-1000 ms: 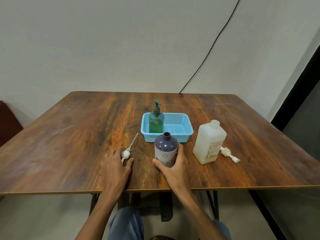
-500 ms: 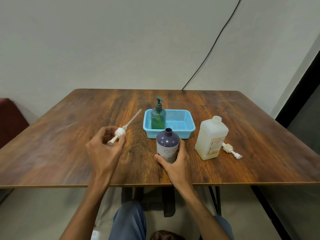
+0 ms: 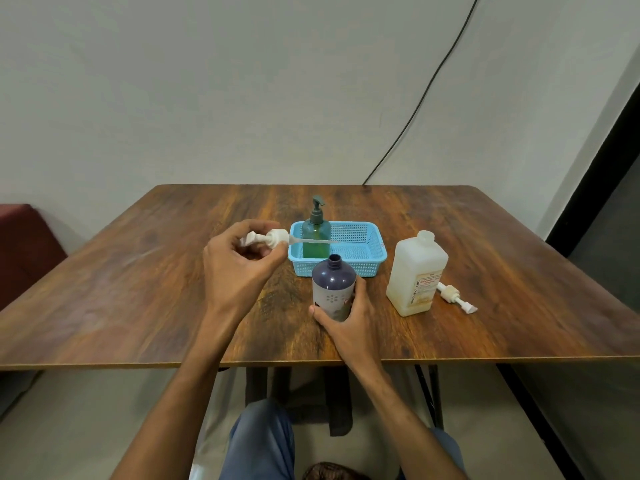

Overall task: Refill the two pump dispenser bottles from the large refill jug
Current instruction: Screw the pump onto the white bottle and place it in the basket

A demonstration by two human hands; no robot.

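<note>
A dark purple bottle (image 3: 333, 285) with an open neck stands near the table's front edge, and my right hand (image 3: 349, 323) grips its lower body. My left hand (image 3: 239, 268) is raised to its left, holding a white pump head (image 3: 277, 238) whose thin dip tube points right, over the basket. A green pump bottle (image 3: 316, 235) with its dark pump fitted stands inside a light blue basket (image 3: 370, 258). The white refill jug (image 3: 415, 273), uncapped, stands to the right of the purple bottle. A second white pump (image 3: 453, 296) lies on the table beside the jug.
The wooden table (image 3: 138, 289) has bare surface on its left half and behind the basket. A black cable (image 3: 422, 95) runs up the wall at the back. A dark red seat (image 3: 24, 247) sits off the table's left side.
My left hand picked the white pump head up from the table, lifted it and swung it right, so the tube now points toward the basket. My right hand kept hold of the purple bottle.
</note>
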